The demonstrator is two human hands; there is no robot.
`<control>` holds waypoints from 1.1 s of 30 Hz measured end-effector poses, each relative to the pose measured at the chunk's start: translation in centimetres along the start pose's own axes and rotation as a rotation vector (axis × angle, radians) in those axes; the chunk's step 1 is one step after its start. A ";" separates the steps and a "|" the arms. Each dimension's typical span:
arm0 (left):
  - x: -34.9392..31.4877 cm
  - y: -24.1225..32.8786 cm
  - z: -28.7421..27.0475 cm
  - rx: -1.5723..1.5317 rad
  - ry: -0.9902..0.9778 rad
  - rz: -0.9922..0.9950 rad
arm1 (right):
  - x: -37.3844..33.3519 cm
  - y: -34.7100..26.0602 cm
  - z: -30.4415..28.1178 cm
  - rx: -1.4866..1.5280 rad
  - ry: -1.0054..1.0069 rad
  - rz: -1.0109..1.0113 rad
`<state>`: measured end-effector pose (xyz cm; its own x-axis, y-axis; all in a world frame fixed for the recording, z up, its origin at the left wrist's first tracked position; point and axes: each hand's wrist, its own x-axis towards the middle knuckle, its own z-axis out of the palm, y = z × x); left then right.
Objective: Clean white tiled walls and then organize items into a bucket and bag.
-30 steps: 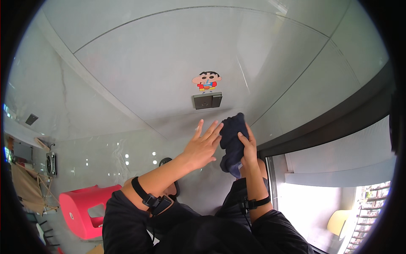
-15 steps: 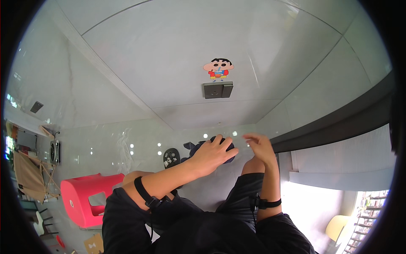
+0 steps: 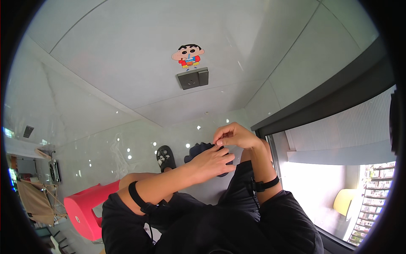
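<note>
Low in front of me, between my knees, my left hand [image 3: 211,163] lies over a dark navy item [image 3: 198,150] with a scalloped edge. Its fingers curl around the item's near side, and the hand covers much of it, so I cannot tell its kind. Just above, my right hand [image 3: 237,135] bends in from the right, thumb and forefinger pinched together at the left hand's fingertips. Whatever the pinch holds, if anything, is too small to see. A black clog [image 3: 165,158] with pale charms is on a foot left of the navy item.
To my left stands a red plastic stool [image 3: 86,211]. The grey wall ahead carries a dark socket plate [image 3: 193,78] under a cartoon sticker [image 3: 188,56]. A dark-framed window [image 3: 317,101] with a pale blind runs along the right; a yellow chair [image 3: 343,201] shows beyond.
My right hand has moved left, from apart with loose fingers to a pinch against my left hand. The view has shifted, so the wall sticker sits farther left and higher.
</note>
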<state>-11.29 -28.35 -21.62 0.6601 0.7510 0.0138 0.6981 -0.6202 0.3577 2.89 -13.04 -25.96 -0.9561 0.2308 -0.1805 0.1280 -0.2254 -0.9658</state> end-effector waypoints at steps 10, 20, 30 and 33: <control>-0.1 0.3 0.3 0.008 -0.188 0.028 | -0.2 4.4 0.1 0.094 0.320 -0.012; -1.2 1.0 -0.4 -0.067 -0.402 -0.223 | -0.4 11.7 2.1 -0.575 0.357 0.017; -3.4 -5.2 -3.5 0.019 -0.295 -0.969 | -0.6 11.3 7.5 0.491 0.278 0.131; -4.7 -5.1 -3.9 -0.065 -0.293 -0.775 | 0.4 10.9 6.0 0.673 0.490 0.116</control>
<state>-19.04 -27.85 -19.90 0.0506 0.8651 -0.4991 0.9732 0.0695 0.2191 2.32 -21.07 -35.44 -0.7040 0.5212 -0.4825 -0.1144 -0.7537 -0.6472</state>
